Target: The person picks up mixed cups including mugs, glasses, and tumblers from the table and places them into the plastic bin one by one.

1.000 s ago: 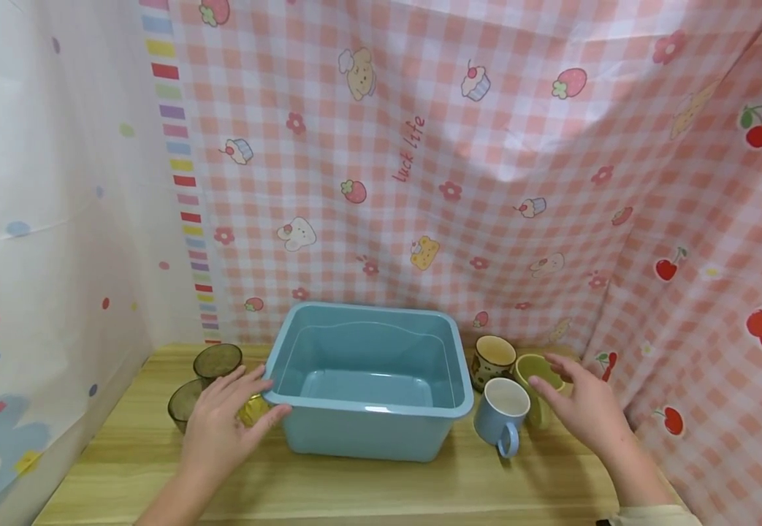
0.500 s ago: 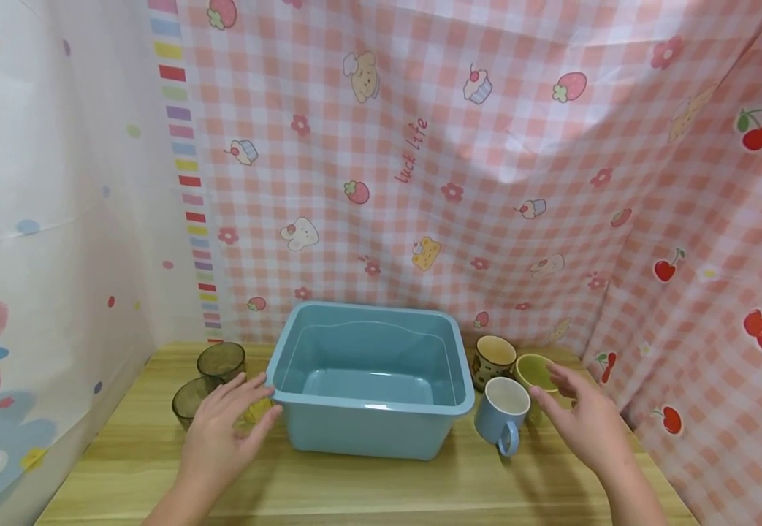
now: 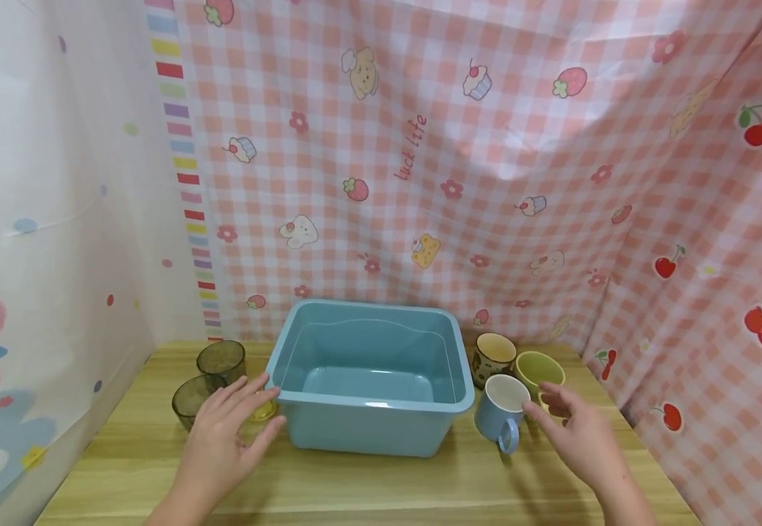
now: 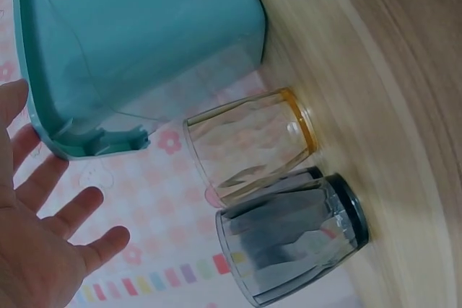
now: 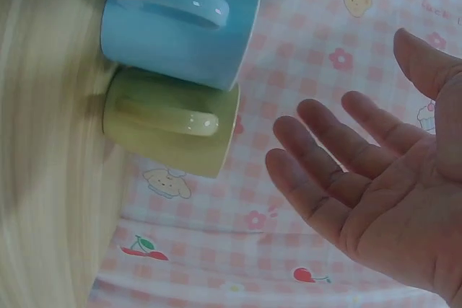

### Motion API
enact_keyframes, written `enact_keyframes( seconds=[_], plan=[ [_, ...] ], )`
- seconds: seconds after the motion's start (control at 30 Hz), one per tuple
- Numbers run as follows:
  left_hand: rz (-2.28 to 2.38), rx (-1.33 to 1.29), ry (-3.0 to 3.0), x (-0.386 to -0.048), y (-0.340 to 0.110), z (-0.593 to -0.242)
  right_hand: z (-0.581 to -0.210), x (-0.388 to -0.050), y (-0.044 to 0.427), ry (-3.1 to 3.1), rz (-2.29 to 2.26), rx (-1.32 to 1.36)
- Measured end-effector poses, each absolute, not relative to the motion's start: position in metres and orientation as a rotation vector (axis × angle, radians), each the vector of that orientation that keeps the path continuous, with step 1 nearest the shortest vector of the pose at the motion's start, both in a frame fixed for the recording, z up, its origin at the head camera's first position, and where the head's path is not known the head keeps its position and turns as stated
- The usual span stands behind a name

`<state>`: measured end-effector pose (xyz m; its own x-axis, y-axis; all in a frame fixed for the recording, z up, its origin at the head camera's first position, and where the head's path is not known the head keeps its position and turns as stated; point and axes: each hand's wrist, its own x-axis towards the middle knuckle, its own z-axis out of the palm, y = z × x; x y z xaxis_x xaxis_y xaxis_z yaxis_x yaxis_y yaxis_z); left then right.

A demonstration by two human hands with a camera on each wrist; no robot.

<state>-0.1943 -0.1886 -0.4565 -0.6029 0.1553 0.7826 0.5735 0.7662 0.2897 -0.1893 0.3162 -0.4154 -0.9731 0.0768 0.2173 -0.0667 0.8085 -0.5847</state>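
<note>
My left hand is spread with fingers apart, by the left rim of a blue plastic tub; in the left wrist view the tub's corner meets the fingertips, and contact cannot be told. Below that hand stand an amber-tinted glass and two dark grey glasses, the nearer one partly covering the other. My right hand hangs in the air with loosely bent fingers, holding nothing. Near it are a blue mug and a yellow-green mug, handles toward me. Behind them sits a patterned cup.
Everything stands on a light wooden table. A pink checked cloth hangs behind and along the right side. At the left hangs a white printed cloth. The tub's inside shows a bare floor.
My right hand has drawn slightly down toward me, uncovering more of the yellow-green mug. My left hand has shifted slightly, showing more of the glasses. The tub and cups stay in place.
</note>
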Motion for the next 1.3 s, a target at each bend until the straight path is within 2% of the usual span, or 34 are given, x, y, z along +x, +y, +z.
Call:
enact_keyframes(
  seconds=[0.77,1.3],
  plan=[
    [-0.728,-0.540,-2.179,-0.192,-0.190,-0.465,-0.461,-0.211,0.315,-2.993,0.897,-0.163],
    [-0.756,-0.523,-2.177,-0.190,-0.186,-0.466,-0.480,-0.213,0.313,-2.933,1.049,-0.167]
  ],
)
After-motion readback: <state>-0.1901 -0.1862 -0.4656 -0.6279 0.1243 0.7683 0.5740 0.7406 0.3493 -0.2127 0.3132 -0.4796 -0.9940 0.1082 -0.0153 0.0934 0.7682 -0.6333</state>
